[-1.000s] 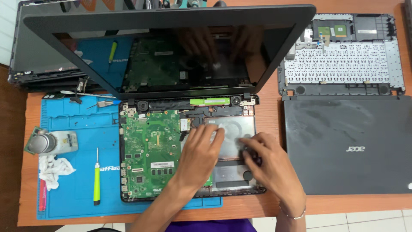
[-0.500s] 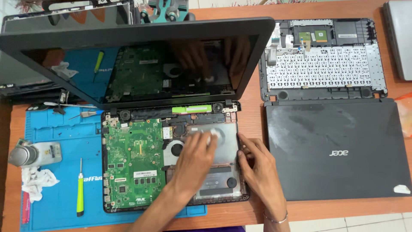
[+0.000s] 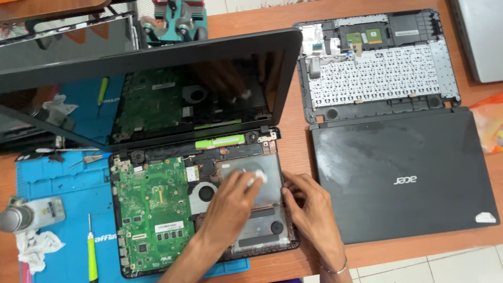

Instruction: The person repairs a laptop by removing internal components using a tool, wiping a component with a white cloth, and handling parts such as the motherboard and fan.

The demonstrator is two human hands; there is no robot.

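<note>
**Two hands at work inside an opened laptop**

The left hand (image 3: 230,209) lies low in the middle of the frame, fingers curled down and pinching a small white wad (image 3: 255,180), which it presses onto the silvery metal drive bay (image 3: 272,170) of the opened laptop base (image 3: 199,209). Just right of it, the right hand (image 3: 309,209) rests with loosely bent fingers on the right edge of that same base; it has nothing in its grasp, only touching the rim. A thin bracelet circles its wrist.

Left of the hands, the green circuit board (image 3: 152,209) fills the left half of the base, with a round fan (image 3: 205,192) between board and bay. The dark screen (image 3: 157,99) stands open behind, mirroring the insides.

The base sits partly on a blue work mat (image 3: 57,183) at lower left, where a green-handled screwdriver (image 3: 92,254), a crumpled white cloth (image 3: 34,246) and a grey tool (image 3: 26,215) lie. To the right, on the wooden table (image 3: 298,141), a black laptop cover (image 3: 403,173) lies flat, and above it, at upper right, a keyboard frame (image 3: 377,68) lies back side up.
</note>
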